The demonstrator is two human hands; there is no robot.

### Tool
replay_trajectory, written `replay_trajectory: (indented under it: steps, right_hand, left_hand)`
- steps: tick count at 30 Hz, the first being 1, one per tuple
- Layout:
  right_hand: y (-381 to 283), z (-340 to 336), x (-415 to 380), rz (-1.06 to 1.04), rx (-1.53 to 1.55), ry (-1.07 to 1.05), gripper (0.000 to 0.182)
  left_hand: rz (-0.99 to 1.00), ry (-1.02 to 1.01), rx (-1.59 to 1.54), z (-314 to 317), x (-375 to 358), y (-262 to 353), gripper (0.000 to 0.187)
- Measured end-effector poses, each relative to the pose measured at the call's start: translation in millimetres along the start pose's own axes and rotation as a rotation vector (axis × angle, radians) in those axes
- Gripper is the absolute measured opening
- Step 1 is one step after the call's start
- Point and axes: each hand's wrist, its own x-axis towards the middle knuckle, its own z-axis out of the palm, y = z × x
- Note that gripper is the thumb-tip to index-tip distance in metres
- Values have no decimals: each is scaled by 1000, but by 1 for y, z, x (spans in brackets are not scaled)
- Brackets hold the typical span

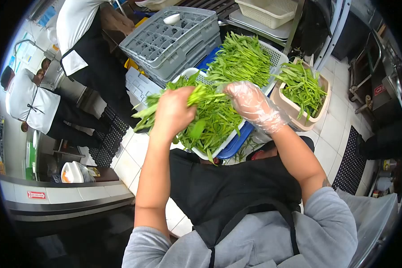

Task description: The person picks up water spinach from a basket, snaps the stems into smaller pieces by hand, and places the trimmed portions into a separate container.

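Note:
My bare left hand (pixel 176 109) is closed round a bunch of leafy greens (pixel 205 94), long-leaved like water spinach. Its leaves stick out to the left and its stems point right. My right hand (pixel 257 107), in a clear plastic glove, has its fingers closed at the stem ends; the fingertips are partly hidden. Below both hands, loose greens (pixel 210 129) fill a white basket (pixel 234 136). Just beyond it, a thick pile of greens (pixel 241 58) lies with stems side by side in another white perforated basket (pixel 276 58).
A beige bin (pixel 324 96) of greens stands on the right. Stacked grey dish racks (pixel 174 40) with a small white bowl (pixel 171 19) are behind on the left. A blue tray (pixel 236 143) sits under the basket. Two people in white shirts (pixel 31 98) stand at the left.

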Motion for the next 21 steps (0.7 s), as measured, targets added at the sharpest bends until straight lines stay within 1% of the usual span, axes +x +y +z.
replay_trajectory:
  steps: [1, 2, 3, 5, 6, 9, 10, 11, 12, 14, 15, 16, 17, 19, 20, 21]
  right_hand:
    - [-3, -1, -1, -39, -34, 36, 17]
    - [-5, -1, -2, -77, -69, 72, 17]
    - [-6, -1, -3, -113, -105, 108, 17]
    - [-1, -2, -9, -77, -123, 19, 16]
    - [-3, -6, -9, -70, -136, -40, 16]
    - [-4, -13, -9, -92, -115, -161, 22]
    - [0, -7, -8, -84, -104, -184, 22]
    - [6, 0, -9, -76, -95, -206, 22]
    - [19, 12, -14, -132, -57, -138, 20]
    - [26, 19, -15, -157, -72, -111, 17]
    - [27, 20, -15, -163, -86, -100, 16]
    - [21, 20, -15, -161, -133, -30, 11]
    - [13, 21, -15, -69, -195, -60, 6]
    - [12, 32, -21, 6, -303, -31, 4]
    - [20, 22, -22, 37, -346, -107, 3]
    - [30, 12, -23, 189, -330, -246, 11]
  left_hand:
    - [-28, -127, -37, 7, 10, 4, 19]
    - [-115, -276, -47, 9, 17, 10, 23]
    - [-99, -329, -83, 14, 21, 6, 25]
    - [-64, -440, -155, 31, 26, -7, 27]
    - [-81, -466, -137, 35, 27, -7, 30]
    - [65, -293, -14, 50, 16, -8, 32]
    - [31, -403, -43, 49, 20, -8, 33]
    - [-9, -427, -71, 47, 20, -6, 33]
    - [-47, -451, -99, 44, 21, -3, 33]
    - [-117, -524, -121, 38, 24, 2, 33]
    - [-105, -498, -61, 39, 23, 4, 33]
    - [-95, -472, -7, 42, 20, 6, 32]
    - [-87, -445, 44, 46, 17, 10, 32]
    - [-126, -431, 174, 39, 14, 27, 30]
    - [-151, -425, 244, 31, 10, 34, 28]
    - [-203, -342, 162, 22, 4, 35, 26]
